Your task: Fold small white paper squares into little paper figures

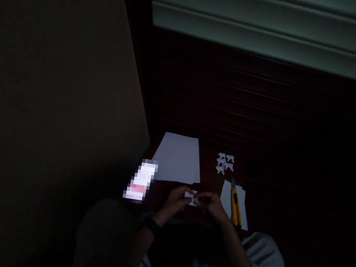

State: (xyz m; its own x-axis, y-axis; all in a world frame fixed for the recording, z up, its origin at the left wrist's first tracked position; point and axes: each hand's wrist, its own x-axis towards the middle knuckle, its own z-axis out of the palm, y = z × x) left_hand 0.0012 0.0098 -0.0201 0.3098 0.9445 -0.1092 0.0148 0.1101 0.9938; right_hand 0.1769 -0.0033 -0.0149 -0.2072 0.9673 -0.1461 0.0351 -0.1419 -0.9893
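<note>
A small folded piece of white paper [191, 197] is between my two hands, low over the near part of a dark table. My left hand [177, 199] pinches its left side. On the right side, the thumb and fingers of my right hand [213, 205] close on the same paper. Dim light hides the finer folds. Beyond the hands, several small folded paper shapes [225, 163] lie grouped on the table. A yellow utility knife [236, 204] rests on white paper sheets [226, 199] just right of my right hand.
A stack of larger white paper [177, 158] lies at the back left of the table. Left of my hands is a lit, pixelated screen [140, 180]. A plain wall [57, 66] rises on the left, and pale horizontal slats [264, 21] are at the top.
</note>
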